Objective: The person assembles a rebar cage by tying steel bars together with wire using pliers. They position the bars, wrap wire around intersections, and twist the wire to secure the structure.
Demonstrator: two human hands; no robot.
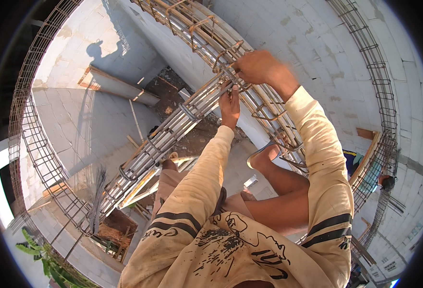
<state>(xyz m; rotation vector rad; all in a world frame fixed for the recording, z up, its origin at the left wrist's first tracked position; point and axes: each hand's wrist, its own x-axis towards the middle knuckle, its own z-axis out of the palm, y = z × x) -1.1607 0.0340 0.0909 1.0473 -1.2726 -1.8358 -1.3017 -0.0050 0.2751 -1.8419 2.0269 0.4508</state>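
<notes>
Two rebar cages meet in front of me: one cage (275,116) runs along the wall top, and a side cage (163,132) slants down to the left. At their joint, my left hand (229,109) has its thumb and fingers closed around a short dark steel bar (227,88). Just above and to the right, my right hand (259,67) is closed in a fist, smeared by motion, against the top bars. What it grips is hidden. My bare legs straddle the work, with a foot (170,162) by the side cage.
A bundle of thin grey wire (97,197) hangs over the side cage's lower end. More rebar cages line the left wall (41,139) and right wall (372,53). Far below lies a rubble-strewn floor (199,139). A person's head (386,183) shows at the right.
</notes>
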